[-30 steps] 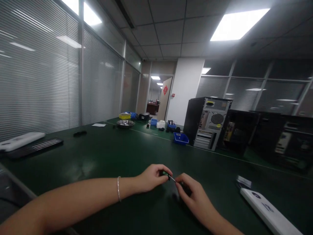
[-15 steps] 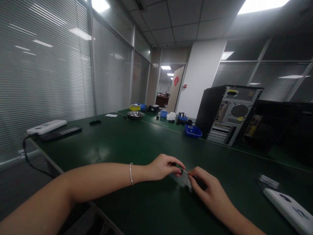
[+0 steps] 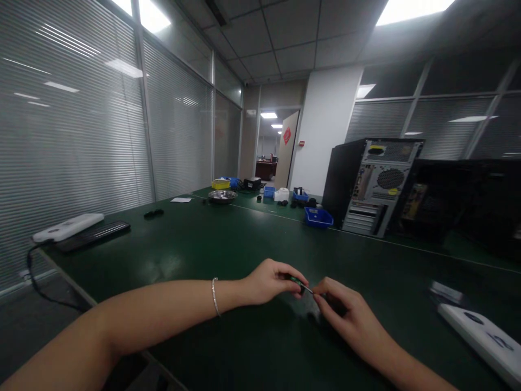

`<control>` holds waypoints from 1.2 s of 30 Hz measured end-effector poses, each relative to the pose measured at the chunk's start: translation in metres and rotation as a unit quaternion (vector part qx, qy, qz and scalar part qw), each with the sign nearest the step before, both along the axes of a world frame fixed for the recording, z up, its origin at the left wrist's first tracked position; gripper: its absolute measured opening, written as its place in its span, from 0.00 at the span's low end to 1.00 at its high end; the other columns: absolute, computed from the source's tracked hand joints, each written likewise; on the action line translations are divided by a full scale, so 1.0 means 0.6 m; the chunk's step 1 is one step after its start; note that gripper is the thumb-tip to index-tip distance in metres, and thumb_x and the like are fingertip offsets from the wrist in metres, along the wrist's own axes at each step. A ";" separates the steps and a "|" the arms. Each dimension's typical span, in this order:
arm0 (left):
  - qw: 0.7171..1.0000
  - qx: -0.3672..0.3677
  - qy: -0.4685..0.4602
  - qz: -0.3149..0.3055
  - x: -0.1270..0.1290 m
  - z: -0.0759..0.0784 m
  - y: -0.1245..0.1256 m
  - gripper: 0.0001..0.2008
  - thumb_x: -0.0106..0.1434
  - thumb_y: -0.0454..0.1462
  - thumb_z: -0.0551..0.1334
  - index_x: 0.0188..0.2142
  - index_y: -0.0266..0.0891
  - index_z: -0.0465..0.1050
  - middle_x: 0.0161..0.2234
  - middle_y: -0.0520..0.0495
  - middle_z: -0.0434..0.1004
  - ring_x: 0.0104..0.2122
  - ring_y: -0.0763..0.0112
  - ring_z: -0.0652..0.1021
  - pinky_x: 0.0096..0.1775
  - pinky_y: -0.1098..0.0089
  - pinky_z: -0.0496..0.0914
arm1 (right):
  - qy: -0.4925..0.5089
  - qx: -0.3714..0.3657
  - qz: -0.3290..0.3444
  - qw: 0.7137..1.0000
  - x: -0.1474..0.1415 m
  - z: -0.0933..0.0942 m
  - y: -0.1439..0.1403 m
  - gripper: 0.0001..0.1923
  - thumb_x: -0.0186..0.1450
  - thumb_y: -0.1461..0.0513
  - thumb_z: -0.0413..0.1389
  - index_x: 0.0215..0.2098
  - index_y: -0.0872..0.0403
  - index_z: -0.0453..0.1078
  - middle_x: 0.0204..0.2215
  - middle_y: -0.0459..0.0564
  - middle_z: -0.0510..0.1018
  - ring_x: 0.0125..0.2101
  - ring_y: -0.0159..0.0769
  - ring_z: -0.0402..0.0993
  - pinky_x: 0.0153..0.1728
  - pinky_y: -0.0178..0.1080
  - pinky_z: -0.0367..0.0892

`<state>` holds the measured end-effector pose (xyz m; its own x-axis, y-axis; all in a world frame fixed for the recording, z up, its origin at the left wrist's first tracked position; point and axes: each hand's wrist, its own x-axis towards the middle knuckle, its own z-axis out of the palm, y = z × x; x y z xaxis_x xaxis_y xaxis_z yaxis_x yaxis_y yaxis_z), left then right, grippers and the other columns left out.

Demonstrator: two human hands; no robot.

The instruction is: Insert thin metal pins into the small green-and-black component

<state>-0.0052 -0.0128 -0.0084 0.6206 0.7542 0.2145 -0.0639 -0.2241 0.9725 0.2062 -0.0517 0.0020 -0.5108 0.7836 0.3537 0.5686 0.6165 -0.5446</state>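
My left hand (image 3: pixel 268 281), wearing a silver bracelet (image 3: pixel 215 296) at the wrist, is closed around the green and black handle of a small screwdriver (image 3: pixel 297 281). A thin metal shaft sticks out of the handle toward my right hand (image 3: pixel 345 307). The thumb and forefinger of that hand pinch the shaft's far end; whether anything sits at the tip is hidden by the fingers. Both hands are close together, low over the dark green table (image 3: pixel 228 239).
A black computer case (image 3: pixel 366 187) stands at the right, with a blue bin (image 3: pixel 318 216) beside it. White power-bank-like devices lie at the far right (image 3: pixel 484 342) and left (image 3: pixel 69 227), the left one by a keyboard (image 3: pixel 95 235). A metal bowl (image 3: pixel 222 197) sits farther back.
The camera view has turned slightly right and tilted. Both hands keep the same grip on the screwdriver, with only a slight change in its angle.
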 end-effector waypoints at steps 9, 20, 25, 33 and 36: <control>0.999 -0.040 -0.029 0.002 0.011 0.009 -0.007 0.13 0.52 0.35 0.67 0.38 0.33 0.78 0.34 0.43 0.80 0.33 0.66 0.78 0.42 0.65 0.71 | 0.064 0.003 -0.002 0.998 0.000 0.000 -0.005 0.09 0.66 0.61 0.50 0.31 0.53 0.70 0.27 0.46 0.74 0.28 0.34 0.68 0.30 0.34 0.61; 0.997 -0.065 -0.045 0.005 0.018 0.004 -0.005 0.13 0.55 0.35 0.66 0.40 0.32 0.77 0.37 0.41 0.79 0.36 0.62 0.78 0.42 0.63 0.71 | 0.092 0.009 -0.029 0.995 -0.002 -0.005 -0.005 0.08 0.66 0.62 0.51 0.31 0.55 0.71 0.27 0.46 0.73 0.27 0.32 0.67 0.28 0.33 0.60; 0.998 -0.054 -0.022 0.028 0.018 0.006 -0.004 0.14 0.58 0.37 0.63 0.43 0.33 0.75 0.38 0.42 0.78 0.37 0.64 0.77 0.43 0.63 0.70 | 0.079 0.037 -0.061 0.994 0.001 -0.005 -0.006 0.07 0.65 0.63 0.52 0.33 0.55 0.71 0.27 0.45 0.73 0.28 0.32 0.67 0.29 0.33 0.60; 0.989 0.084 0.124 -0.001 0.009 0.014 -0.006 0.13 0.57 0.37 0.63 0.43 0.39 0.74 0.42 0.47 0.76 0.43 0.63 0.74 0.47 0.63 0.66 | 0.091 0.056 -0.094 0.990 0.006 -0.001 -0.005 0.06 0.66 0.63 0.51 0.34 0.55 0.70 0.29 0.46 0.72 0.29 0.33 0.67 0.30 0.34 0.61; 0.958 0.177 0.227 -0.007 0.003 0.023 -0.011 0.11 0.57 0.39 0.63 0.41 0.44 0.76 0.42 0.49 0.75 0.45 0.62 0.72 0.49 0.63 0.63 | 0.085 0.055 -0.095 0.990 0.008 -0.001 -0.002 0.07 0.66 0.63 0.51 0.35 0.55 0.70 0.29 0.46 0.72 0.29 0.33 0.67 0.30 0.34 0.61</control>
<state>-0.0034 -0.0194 0.0051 0.7207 0.6744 0.1607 0.3421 -0.5476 0.7636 0.2108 -0.0529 0.0013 -0.2833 0.8121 0.5101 0.5852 0.5677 -0.5790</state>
